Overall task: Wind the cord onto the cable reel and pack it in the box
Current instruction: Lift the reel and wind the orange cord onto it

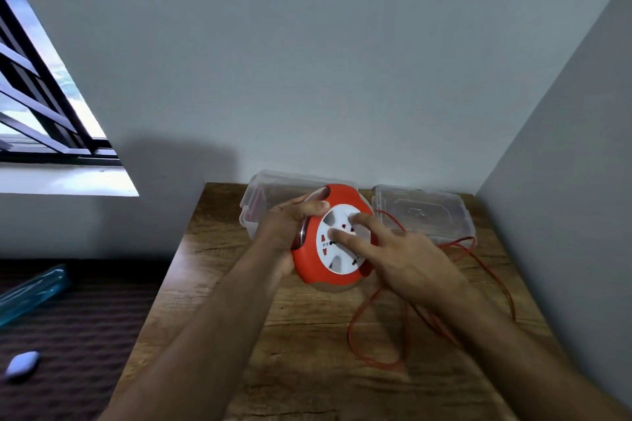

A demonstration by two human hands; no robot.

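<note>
A round red cable reel (pixel 309 265) with a white socket face is held tilted above the wooden table (pixel 273 335). My left hand (pixel 289 225) grips its left rim and back. My right hand (pixel 400 256) lies spread on the white face, two fingertips pressing into it. A thin red cord (pixel 372 359) runs from the reel's right side and lies in loose loops on the table under my right forearm. Behind the reel stands the clear plastic box (pixel 254 202), partly hidden by it. Its clear lid (pixel 424 212) lies to the right.
The table stands in a corner, with grey walls behind and to the right. At the left, a window with dark bars is above a dark patterned surface holding a teal object (pixel 30 290) and a small white object (pixel 22 364).
</note>
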